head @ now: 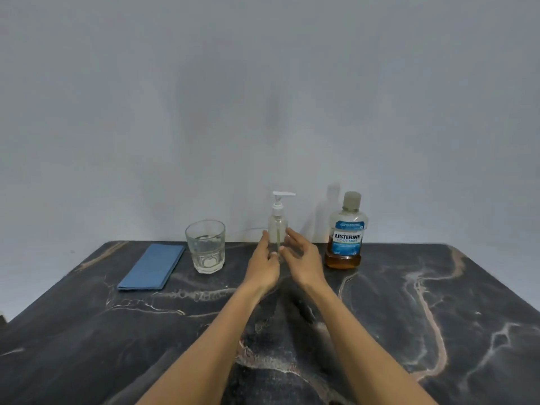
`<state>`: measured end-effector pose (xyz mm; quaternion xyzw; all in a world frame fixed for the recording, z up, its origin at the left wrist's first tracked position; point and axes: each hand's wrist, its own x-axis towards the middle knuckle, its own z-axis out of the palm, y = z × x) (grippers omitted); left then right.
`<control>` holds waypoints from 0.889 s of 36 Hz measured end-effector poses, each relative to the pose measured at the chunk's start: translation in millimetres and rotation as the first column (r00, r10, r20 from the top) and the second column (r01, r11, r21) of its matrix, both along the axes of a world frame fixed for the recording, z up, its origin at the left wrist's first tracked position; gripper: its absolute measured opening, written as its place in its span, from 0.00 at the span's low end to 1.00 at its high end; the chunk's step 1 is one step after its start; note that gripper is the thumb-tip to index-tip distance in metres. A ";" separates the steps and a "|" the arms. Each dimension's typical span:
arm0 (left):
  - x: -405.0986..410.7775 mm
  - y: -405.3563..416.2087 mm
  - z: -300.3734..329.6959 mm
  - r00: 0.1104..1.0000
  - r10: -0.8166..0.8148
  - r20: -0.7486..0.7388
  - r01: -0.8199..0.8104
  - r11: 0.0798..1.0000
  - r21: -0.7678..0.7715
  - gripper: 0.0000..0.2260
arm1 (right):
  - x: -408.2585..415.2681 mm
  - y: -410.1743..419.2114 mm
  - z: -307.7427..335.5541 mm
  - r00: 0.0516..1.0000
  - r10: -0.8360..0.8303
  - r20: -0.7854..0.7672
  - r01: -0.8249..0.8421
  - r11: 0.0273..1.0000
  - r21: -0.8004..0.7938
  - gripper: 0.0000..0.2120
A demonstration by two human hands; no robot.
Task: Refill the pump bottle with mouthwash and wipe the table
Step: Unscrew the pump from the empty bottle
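At frame centre the pump bottle (277, 229) stands upright on the bench (409, 317). The left hand (264, 266) and right hand (302, 258) flank its base, fingers loosely spread, not clearly gripping. Mouthwash (346, 232) stands right; glass (205, 246) and cloth (152, 266) left.

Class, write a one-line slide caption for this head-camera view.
Both hands, left hand and right hand, reach around the clear pump bottle, mouthwash bottle beside it.
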<state>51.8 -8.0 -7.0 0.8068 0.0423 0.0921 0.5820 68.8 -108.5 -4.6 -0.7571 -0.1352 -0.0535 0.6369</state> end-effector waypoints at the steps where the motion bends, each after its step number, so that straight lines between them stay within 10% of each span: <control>1: -6.1 -0.2 9.3 1.000 -0.005 0.018 0.005 1.000 0.012 0.26 | -5.8 -1.9 9.5 1.000 0.000 0.013 0.000 1.000 0.000 0.24; 14: -146.6 -12.7 134.2 0.979 0.000 0.205 -0.048 0.973 0.227 0.27 | -148.8 -40.3 122.1 0.982 0.004 0.190 0.002 1.000 -0.029 0.21; 32: -333.3 -14.2 63.8 0.987 -0.040 0.153 -0.001 0.966 0.260 0.24 | -331.0 -52.2 44.9 0.990 0.102 0.095 -0.107 0.993 0.042 0.21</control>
